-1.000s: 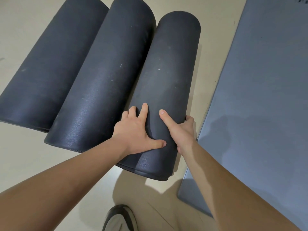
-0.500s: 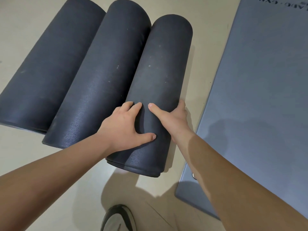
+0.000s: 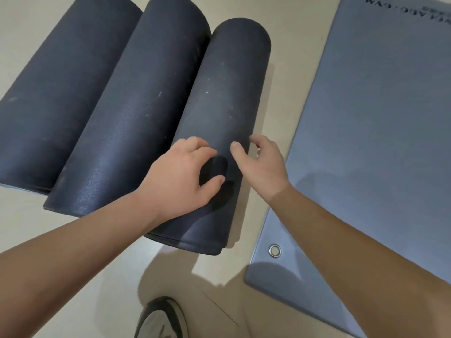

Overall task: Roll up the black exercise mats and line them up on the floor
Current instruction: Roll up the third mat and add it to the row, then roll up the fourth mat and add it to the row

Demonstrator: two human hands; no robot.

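Observation:
Three rolled black mats lie side by side on the beige floor: the left roll (image 3: 58,101), the middle roll (image 3: 136,118) and the right roll (image 3: 219,98), each touching its neighbour. Over the near part of the right roll, my left hand (image 3: 180,181) hovers with loosely curled fingers and casts a shadow on the mat. My right hand (image 3: 261,164) hangs just above that roll's right edge, fingers relaxed and holding nothing.
A large grey mat (image 3: 380,142) lies flat on the floor to the right, with a metal eyelet (image 3: 275,250) at its near corner and printed letters at the far end. My shoe (image 3: 161,318) shows at the bottom edge. Bare floor (image 3: 275,98) separates the right roll from the grey mat.
Both hands pressed on the right roll and pushed it against the middle roll. Now they have lifted off it with fingers loosened, and the roll stays in place.

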